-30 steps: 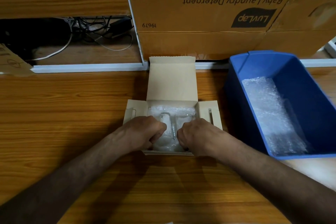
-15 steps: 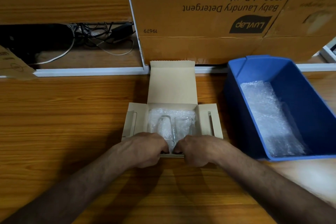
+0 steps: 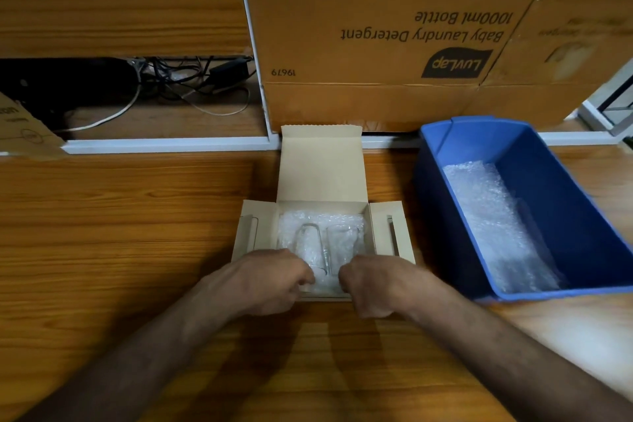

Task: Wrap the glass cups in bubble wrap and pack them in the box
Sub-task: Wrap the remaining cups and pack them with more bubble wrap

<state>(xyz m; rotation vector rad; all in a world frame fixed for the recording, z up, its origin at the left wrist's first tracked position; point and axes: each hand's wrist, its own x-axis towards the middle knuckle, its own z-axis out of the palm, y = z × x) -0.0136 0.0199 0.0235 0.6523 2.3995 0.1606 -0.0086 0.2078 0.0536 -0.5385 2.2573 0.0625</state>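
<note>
We are gripping the box's (image 3: 322, 178) near edge with both curled hands, left (image 3: 270, 279) and right (image 3: 375, 284) (cups (image 3: 325, 243) wrapped inside), and should be steadying it gently, level.

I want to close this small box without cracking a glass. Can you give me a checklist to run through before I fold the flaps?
1. Both glass cups lie inside the small box, side by side: ok.
2. Bubble wrap sits around and under them: ok. Whether each cup is fully covered on top: cannot tell.
3. Lid and side flaps open, nothing lying on them: ok.
4. Left hand and right hand are at the box's near edge, fingers curled there; what they grip is hidden: cannot tell.
5. Padding between the two cups: cannot tell.
6. Spare bubble wrap in the blue bin in case of gaps: ok.
</note>
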